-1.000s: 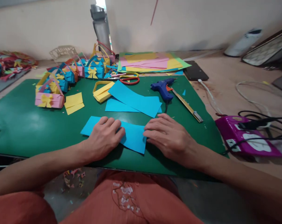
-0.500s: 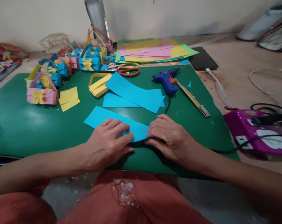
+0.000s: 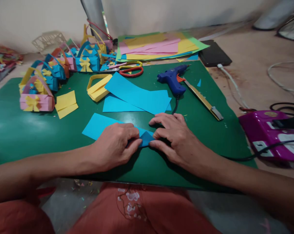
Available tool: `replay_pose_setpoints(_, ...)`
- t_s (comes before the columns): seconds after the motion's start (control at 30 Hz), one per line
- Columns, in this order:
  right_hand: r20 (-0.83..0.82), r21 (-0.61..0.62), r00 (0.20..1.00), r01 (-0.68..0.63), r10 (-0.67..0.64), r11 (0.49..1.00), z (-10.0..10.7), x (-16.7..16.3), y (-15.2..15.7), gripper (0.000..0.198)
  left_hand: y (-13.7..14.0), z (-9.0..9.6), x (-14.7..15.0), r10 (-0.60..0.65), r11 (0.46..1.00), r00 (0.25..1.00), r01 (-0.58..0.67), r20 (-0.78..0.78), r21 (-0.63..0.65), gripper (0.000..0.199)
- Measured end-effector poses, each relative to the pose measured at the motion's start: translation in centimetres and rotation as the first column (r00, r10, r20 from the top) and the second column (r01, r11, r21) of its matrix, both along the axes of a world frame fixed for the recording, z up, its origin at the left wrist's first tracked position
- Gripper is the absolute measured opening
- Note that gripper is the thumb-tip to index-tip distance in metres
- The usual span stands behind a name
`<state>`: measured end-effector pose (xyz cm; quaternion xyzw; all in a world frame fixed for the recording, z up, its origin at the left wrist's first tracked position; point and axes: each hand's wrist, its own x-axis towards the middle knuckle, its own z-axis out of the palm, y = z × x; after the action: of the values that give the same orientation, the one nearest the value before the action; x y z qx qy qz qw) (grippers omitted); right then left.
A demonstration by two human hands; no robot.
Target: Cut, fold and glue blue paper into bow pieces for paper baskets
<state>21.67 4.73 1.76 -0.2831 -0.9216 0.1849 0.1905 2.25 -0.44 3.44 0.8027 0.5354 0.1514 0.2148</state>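
A pink paper basket (image 3: 43, 103) sits left; near centre, the left hand (image 3: 117, 143) pinches a blue paper strip (image 3: 94, 126) on the green mat (image 3: 64, 139); the right hand (image 3: 178, 138) grips its folded right end; right, a purple power-outlet box (image 3: 256, 125).

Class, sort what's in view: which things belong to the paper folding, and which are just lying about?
Belong:
blue strip, with left hand and right hand on it
probably loose blue strips, glue gun, scissors

Seemingly just lying about:
black flat device
white cable
blue paper scrap
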Motion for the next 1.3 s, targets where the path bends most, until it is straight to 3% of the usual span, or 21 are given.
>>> replay_pose_setpoints(0.27,0.019,0.054,0.999,0.049,-0.05,0.997,-0.3,0.4,0.4,0.017,0.4,-1.0,-0.1,0.065,0.997,0.998,-0.064,-0.013,0.047,0.02)
replay_pose_setpoints(0.43,0.063,0.234,0.997,0.035,-0.051,0.972,-0.2,0.7,0.2,0.015,0.6,-1.1,0.0,0.078,0.994,0.997,-0.076,-0.029,0.08,0.019)
replay_pose_setpoints(0.5,0.077,0.371,0.996,0.008,-0.039,0.928,-0.2,0.9,-0.1,0.018,0.6,-1.1,0.0,0.083,0.993,0.996,-0.079,-0.036,0.084,0.018)
replay_pose_setpoints(0.6,0.081,0.576,0.997,-0.052,0.006,0.815,-0.5,1.1,-0.8,0.031,0.5,-1.2,-0.1,0.077,0.994,0.997,-0.074,-0.031,0.084,0.019)
replay_pose_setpoints(0.7,0.054,0.651,0.998,-0.057,0.029,0.757,-0.7,1.1,-1.4,0.033,0.5,-1.4,-0.2,0.057,0.994,0.998,-0.054,-0.021,0.099,0.02)
replay_pose_setpoints(0.83,0.194,0.566,0.98,-0.142,0.037,0.812,-0.2,1.2,-2.0,0.029,0.4,-1.7,-0.4,0.031,0.991,0.999,-0.028,-0.02,0.131,0.02)
replay_pose_setpoints(1.07,0.212,0.433,0.977,-0.129,0.038,0.892,0.2,1.4,-2.3,0.033,0.3,-1.6,-0.6,-0.015,0.99,0.999,0.022,-0.05,0.136,0.024)
replay_pose_setpoints(1.3,0.223,0.449,0.973,-0.154,0.056,0.88,0.5,1.6,-2.2,0.034,0.6,-1.5,-0.8,-0.044,0.986,0.997,0.054,-0.068,0.161,0.025)
